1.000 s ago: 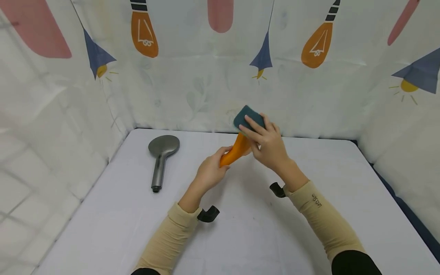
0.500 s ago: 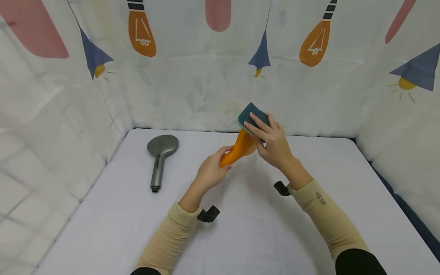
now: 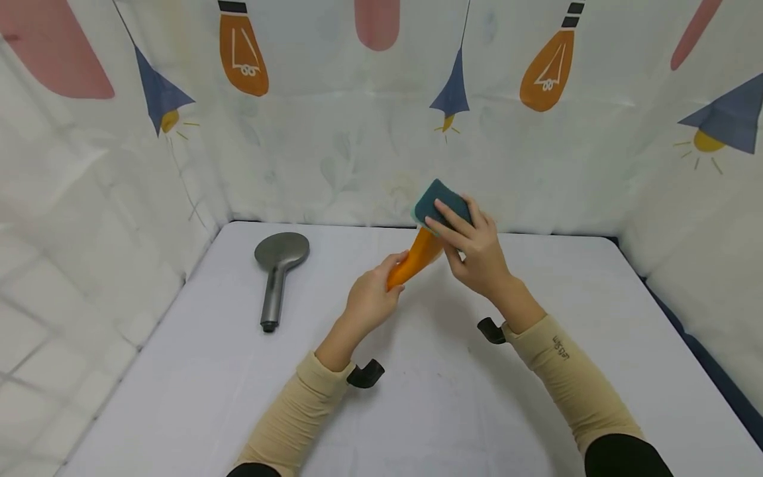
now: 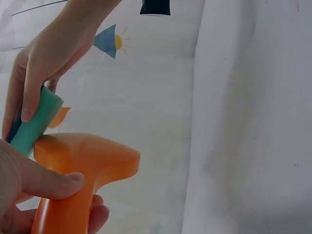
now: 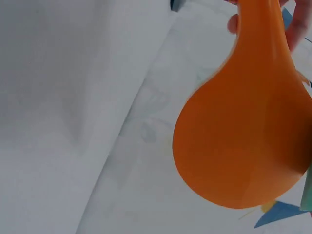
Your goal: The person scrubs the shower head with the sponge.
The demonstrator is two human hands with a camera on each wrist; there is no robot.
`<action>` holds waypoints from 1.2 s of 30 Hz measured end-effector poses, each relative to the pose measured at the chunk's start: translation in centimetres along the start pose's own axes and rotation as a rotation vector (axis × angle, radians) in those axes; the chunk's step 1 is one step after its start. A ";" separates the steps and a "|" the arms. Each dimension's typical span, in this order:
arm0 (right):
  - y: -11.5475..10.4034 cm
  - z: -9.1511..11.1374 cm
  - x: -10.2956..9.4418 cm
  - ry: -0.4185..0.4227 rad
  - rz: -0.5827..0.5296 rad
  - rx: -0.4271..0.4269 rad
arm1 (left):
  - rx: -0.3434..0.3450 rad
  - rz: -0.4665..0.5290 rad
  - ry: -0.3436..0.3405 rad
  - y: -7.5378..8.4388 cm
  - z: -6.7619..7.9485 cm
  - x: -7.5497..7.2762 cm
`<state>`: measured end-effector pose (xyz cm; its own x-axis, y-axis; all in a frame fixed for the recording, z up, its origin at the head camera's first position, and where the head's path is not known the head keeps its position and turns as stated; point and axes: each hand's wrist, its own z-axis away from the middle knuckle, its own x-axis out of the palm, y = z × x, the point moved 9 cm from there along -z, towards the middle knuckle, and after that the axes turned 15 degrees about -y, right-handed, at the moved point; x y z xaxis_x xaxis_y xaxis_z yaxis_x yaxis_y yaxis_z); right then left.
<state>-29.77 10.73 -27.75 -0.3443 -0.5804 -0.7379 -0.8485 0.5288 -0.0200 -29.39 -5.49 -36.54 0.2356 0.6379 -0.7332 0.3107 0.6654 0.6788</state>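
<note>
My left hand (image 3: 368,299) grips the handle of an orange shower head (image 3: 415,260), holding it up over the far middle of the table, tilted toward the upper right. Its broad, smooth round part (image 5: 239,146) fills much of the right wrist view. With my right hand (image 3: 480,260) I hold a dark teal sponge (image 3: 440,207) over the shower head's far end, fingers spread across the darker side. In the left wrist view the sponge's light green side (image 4: 43,119) meets the rounded orange end. In the head view, sponge and fingers hide much of that end.
A grey shower head (image 3: 277,278) lies on the white-covered table (image 3: 179,371) at the left, handle toward me. Behind the table hangs a pale cloth wall (image 3: 334,132) printed with lamps and bulbs. Black camera mounts (image 3: 366,374) stick out from both wrists.
The right hand and sponge have shifted slightly right along the orange shower head, with little movement in the last half second. The left hand has moved slightly right, still gripping the handle.
</note>
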 end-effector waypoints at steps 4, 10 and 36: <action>0.9 0.0 -0.3 0.028 -0.098 0.028 | 0.000 -0.005 0.031 0.1 0.1 -0.3; 5.2 1.7 -1.1 0.190 -0.425 0.271 | 0.034 -0.006 0.053 0.7 0.5 -0.4; 2.2 1.9 -1.0 0.179 -0.256 0.087 | 0.046 -0.021 0.039 0.8 0.4 -0.4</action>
<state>-30.51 13.62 -28.37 -0.1961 -0.7972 -0.5710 -0.8816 0.3982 -0.2532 -28.85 -5.35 -35.76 0.1932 0.6393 -0.7443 0.3571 0.6608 0.6602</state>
